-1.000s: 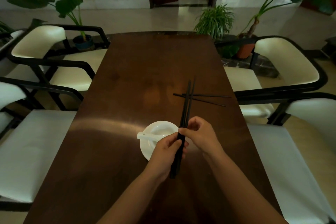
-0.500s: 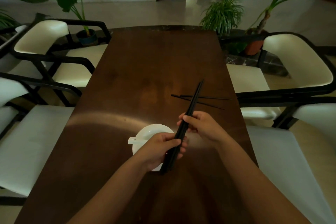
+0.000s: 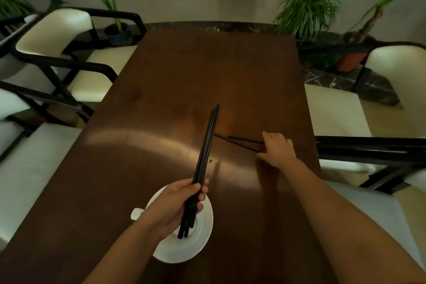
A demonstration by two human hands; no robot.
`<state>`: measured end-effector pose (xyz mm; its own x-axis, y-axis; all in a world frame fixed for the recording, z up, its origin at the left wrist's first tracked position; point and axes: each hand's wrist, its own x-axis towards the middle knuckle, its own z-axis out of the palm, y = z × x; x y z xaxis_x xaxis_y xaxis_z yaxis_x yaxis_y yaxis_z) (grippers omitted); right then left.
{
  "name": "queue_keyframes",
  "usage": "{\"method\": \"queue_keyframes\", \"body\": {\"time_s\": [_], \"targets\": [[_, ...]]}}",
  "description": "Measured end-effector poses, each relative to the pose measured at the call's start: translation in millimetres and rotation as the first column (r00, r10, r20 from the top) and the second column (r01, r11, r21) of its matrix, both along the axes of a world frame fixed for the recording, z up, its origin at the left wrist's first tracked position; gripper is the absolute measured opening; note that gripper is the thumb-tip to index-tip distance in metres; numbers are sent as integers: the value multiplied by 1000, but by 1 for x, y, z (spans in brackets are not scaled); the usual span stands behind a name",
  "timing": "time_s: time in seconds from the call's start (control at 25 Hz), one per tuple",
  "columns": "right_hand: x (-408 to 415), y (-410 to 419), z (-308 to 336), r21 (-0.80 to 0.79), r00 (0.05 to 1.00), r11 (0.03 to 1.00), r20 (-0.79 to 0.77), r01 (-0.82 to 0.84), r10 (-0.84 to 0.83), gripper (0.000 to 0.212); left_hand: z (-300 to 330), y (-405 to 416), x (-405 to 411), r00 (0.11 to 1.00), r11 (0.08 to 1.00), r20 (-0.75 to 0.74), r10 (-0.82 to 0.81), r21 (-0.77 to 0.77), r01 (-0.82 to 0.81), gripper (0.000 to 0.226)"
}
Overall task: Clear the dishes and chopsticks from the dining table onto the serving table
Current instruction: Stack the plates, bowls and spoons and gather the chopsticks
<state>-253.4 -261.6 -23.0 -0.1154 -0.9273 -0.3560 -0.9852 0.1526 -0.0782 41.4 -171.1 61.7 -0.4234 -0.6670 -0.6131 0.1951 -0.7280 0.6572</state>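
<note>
My left hand (image 3: 175, 205) is shut on a bundle of black chopsticks (image 3: 206, 145) that points away from me over the brown dining table (image 3: 184, 71). Under that hand sits a white plate (image 3: 202, 235) with a white spoon (image 3: 136, 213) whose handle sticks out to the left. Two more black chopsticks (image 3: 239, 142) lie crossed on the table to the right. My right hand (image 3: 277, 148) rests over them with fingers spread, touching them but not closed around them.
Cream chairs with black frames stand along both sides: one at the far left (image 3: 57, 37), one at the right (image 3: 391, 71). Potted plants (image 3: 306, 9) stand beyond the table's far end. A doorway shows at the back.
My right hand has let go of the held bundle and moved right onto the two loose chopsticks. The left hand now holds the bundle alone, lower over the plate.
</note>
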Motion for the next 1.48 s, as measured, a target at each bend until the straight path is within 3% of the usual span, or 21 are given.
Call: {"method": "queue_keyframes", "body": {"time_s": [0.2, 0.32, 0.44, 0.6, 0.68, 0.76, 0.88, 0.92, 1.0, 1.08, 1.16, 1.32, 1.48], "targets": [[-3, 13, -20, -86, 979, 983, -134, -164, 152, 18, -6, -12, 2, 1000, 999, -13, 27, 42, -26, 23], [2, 32, -24, -79, 951, 964, -200, -254, 235, 17, -4, -14, 1, 999, 998, -16, 38, 57, -37, 23], [5, 55, -25, -91, 957, 963, -171, -253, 235, 20, 0, -15, 4, 999, 997, -25, 34, 72, -32, 22], [0, 82, -21, -118, 996, 992, 70, -40, 48, 17, 6, -11, 10, 999, 996, -31, 39, 88, -36, 21], [0, 95, -11, -96, 970, 990, 231, 105, -81, 12, 7, -9, 14, 999, 995, -23, 47, 84, -45, 21], [6, 105, 7, -174, 937, 970, 333, 170, -105, 15, 9, -7, 18, 999, 996, -9, 42, 81, -41, 21], [21, 112, 65, -422, 896, 905, 422, 60, 138, 19, 17, -6, 28, 1000, 997, 11, 12, 73, -13, 21], [26, 114, 92, -425, 851, 905, 474, -2, 225, 24, 20, -7, 34, 1000, 998, 31, 0, 63, -2, 21], [36, 119, 151, -270, 720, 952, 631, -145, 289, 37, 30, -12, 46, 996, 999, 83, -36, 38, 33, 21], [47, 122, 199, -126, 630, 949, 721, -288, 287, 33, 44, -15, 55, 987, 994, 122, -105, 10, 104, 20], [59, 117, 230, -68, 624, 916, 712, -395, 322, 24, 61, -14, 53, 961, 972, 155, -229, -23, 235, 19], [95, 99, 255, -27, 699, 833, 529, -553, 481, 21, 90, -2, 39, 840, 839, 218, -497, -127, 529, 22], [116, 96, 263, -36, 760, 796, 272, -604, 590, 23, 97, 15, 33, 838, 820, 142, -527, -174, 545, 20]]}}
